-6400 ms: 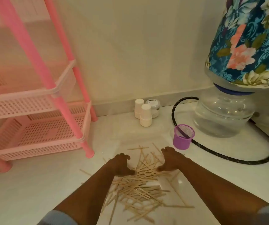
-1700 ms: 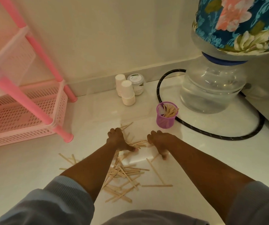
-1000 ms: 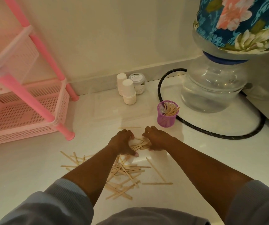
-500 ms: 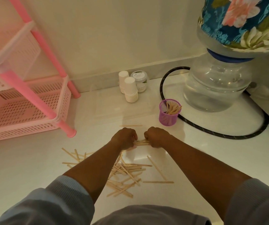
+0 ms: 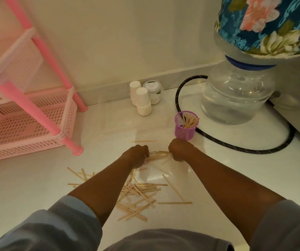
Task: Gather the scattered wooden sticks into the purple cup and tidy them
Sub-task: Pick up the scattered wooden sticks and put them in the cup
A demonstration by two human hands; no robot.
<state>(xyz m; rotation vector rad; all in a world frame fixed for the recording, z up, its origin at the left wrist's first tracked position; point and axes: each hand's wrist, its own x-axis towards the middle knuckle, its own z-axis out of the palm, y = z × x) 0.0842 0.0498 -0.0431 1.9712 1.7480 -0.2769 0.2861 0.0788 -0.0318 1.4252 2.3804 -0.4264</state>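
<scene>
A purple mesh cup (image 5: 185,131) stands upright on the white floor with several wooden sticks leaning inside it. Just in front of it, a bundle of sticks (image 5: 159,155) lies level between my two fists. My left hand (image 5: 136,156) grips the bundle's left end and my right hand (image 5: 180,149) grips its right end, right below the cup. Many loose sticks (image 5: 138,194) lie scattered between my forearms, some (image 5: 78,175) to the left, one (image 5: 143,141) ahead of my left hand and one (image 5: 175,202) nearer me.
A pink plastic rack (image 5: 29,116) stands at the left. Two stacks of white paper cups (image 5: 142,101) and a small jar (image 5: 153,92) sit by the wall. A large water bottle (image 5: 236,95) with a floral cover and a black hose (image 5: 245,151) are behind the cup.
My hands went from raking sticks together on the floor to closing into fists on a bundle. The fists have since drawn slightly apart, the right one shifting toward the cup.
</scene>
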